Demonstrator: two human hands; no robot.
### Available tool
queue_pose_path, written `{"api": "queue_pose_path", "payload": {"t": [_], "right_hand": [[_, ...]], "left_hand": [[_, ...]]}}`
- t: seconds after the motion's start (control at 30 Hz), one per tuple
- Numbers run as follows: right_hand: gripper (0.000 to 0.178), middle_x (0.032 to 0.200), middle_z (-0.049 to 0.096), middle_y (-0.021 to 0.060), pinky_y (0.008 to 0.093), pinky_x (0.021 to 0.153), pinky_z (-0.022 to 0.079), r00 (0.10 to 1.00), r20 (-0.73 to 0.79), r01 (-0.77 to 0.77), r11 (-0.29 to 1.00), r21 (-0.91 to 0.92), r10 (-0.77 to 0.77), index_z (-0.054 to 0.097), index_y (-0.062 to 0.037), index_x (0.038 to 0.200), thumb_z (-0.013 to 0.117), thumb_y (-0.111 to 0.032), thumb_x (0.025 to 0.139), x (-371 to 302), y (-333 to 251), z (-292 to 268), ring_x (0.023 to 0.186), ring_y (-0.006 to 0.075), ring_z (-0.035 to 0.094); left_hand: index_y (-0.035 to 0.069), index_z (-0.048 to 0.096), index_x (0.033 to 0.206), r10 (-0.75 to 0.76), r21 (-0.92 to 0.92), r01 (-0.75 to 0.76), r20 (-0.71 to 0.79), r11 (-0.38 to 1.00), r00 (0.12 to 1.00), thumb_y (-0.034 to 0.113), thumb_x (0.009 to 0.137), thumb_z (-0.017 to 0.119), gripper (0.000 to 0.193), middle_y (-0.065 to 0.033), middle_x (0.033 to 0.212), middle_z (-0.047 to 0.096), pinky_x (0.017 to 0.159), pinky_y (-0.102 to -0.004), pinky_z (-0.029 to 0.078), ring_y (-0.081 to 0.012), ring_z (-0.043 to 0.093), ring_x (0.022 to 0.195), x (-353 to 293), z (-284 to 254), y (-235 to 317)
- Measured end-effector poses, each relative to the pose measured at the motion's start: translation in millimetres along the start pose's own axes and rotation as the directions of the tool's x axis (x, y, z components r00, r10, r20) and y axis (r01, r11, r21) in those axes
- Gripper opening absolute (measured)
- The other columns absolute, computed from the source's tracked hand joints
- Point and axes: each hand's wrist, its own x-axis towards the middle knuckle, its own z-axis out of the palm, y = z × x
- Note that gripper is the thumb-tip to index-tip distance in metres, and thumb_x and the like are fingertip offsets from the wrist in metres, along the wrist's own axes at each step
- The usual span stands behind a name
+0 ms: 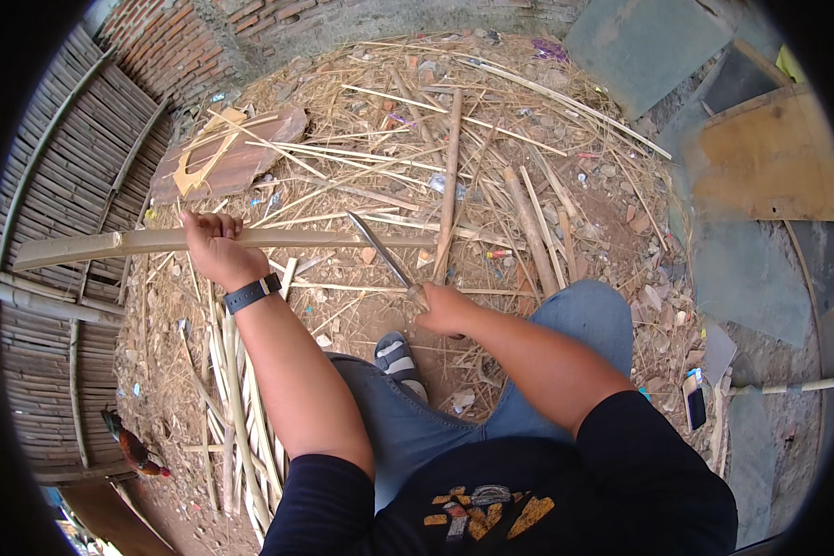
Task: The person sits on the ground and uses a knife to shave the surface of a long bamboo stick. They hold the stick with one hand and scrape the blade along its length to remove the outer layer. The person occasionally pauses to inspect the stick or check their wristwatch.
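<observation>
A long pale bamboo strip (157, 242) lies crosswise in front of me, its wide end out to the left. My left hand (218, 246) is closed around it, with a dark watch on that wrist. The strip's thin right end reaches a wooden stick (452, 176) on the ground. In my right hand (445, 309) is a machete (385, 252), gripped by its handle. Its long blade slants up and left, and the tip overlaps the strip in this view; whether they touch I cannot tell.
Bamboo strips (241, 408) are piled beside my left arm. A rusty sheet (232, 159) lies far left, near a slatted bamboo wall (51, 176). A rooster (134, 445) stands lower left. Flat panels (769, 153) and a phone (694, 400) are on the right. Sticks and litter cover the ground.
</observation>
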Motion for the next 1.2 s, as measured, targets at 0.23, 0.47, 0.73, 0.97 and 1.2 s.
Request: {"api": "queue_pose_path", "payload": {"t": [0.23, 0.47, 0.73, 0.97, 1.2], "right_hand": [[0.053, 0.098, 0.065, 0.0286, 0.0442, 0.083, 0.051, 1.0, 0.007, 0.008, 1.0, 0.013, -0.008, 0.052, 0.005, 0.113, 0.072, -0.028, 0.076, 1.6, 2.7, 0.1, 0.095, 0.0409, 0.065], [0.056, 0.102, 0.064, 0.0294, 0.0445, 0.086, 0.05, 1.0, 0.02, 0.0, 1.0, 0.006, 0.0, 0.052, 0.0052, 0.115, 0.072, -0.029, 0.076, 0.8, -1.3, -2.1, 0.098, 0.0422, 0.063], [0.055, 0.107, 0.064, 0.0288, 0.0434, 0.088, 0.05, 0.998, 0.05, -0.038, 0.999, 0.018, 0.037, 0.053, 0.0062, 0.115, 0.071, -0.026, 0.075, -1.7, -6.5, -8.2, 0.102, 0.04, 0.063], [0.053, 0.107, 0.064, 0.0278, 0.0434, 0.088, 0.05, 0.995, 0.072, -0.079, 0.996, 0.04, 0.076, 0.054, 0.0051, 0.116, 0.071, -0.025, 0.076, -3.7, -10.7, -12.5, 0.102, 0.0393, 0.063], [0.051, 0.106, 0.064, 0.0275, 0.0437, 0.088, 0.05, 0.998, 0.041, -0.054, 0.999, 0.002, 0.054, 0.055, 0.0038, 0.116, 0.07, -0.024, 0.076, -4.8, -11.8, -12.9, 0.102, 0.0395, 0.063]], "left_hand": [[0.014, 0.043, 0.07, 0.007, -0.009, -0.007, -0.003, 1.0, 1.0, 0.036, 0.097, 0.058, 0.037, 0.0023, 0.059, 0.031, 0.053, -0.0279, 0.027, -0.0116, 0.029, 0.054, -1.8, 3.8, 1.0], [0.014, 0.042, 0.07, 0.018, -0.008, -0.018, 0.006, 1.0, 1.0, 0.034, 0.096, 0.059, 0.037, 0.0024, 0.059, 0.032, 0.052, -0.0276, 0.026, -0.0112, 0.028, 0.053, -2.1, 3.6, 2.3], [0.014, 0.042, 0.07, 0.021, -0.012, -0.021, -0.001, 1.0, 1.0, 0.033, 0.096, 0.06, 0.036, 0.0029, 0.058, 0.032, 0.052, -0.0275, 0.026, -0.0105, 0.028, 0.053, -0.9, 2.6, 0.4], [0.014, 0.044, 0.072, 0.026, -0.01, -0.026, 0.0, 1.0, 1.0, 0.033, 0.095, 0.06, 0.034, 0.0034, 0.058, 0.033, 0.052, -0.0274, 0.027, -0.0103, 0.028, 0.053, 0.9, 1.6, -0.8], [0.015, 0.044, 0.072, 0.019, -0.006, -0.019, 0.008, 1.0, 1.0, 0.034, 0.096, 0.06, 0.034, 0.0036, 0.058, 0.032, 0.052, -0.0275, 0.026, -0.0102, 0.028, 0.053, 1.9, -0.8, -0.6]]}}
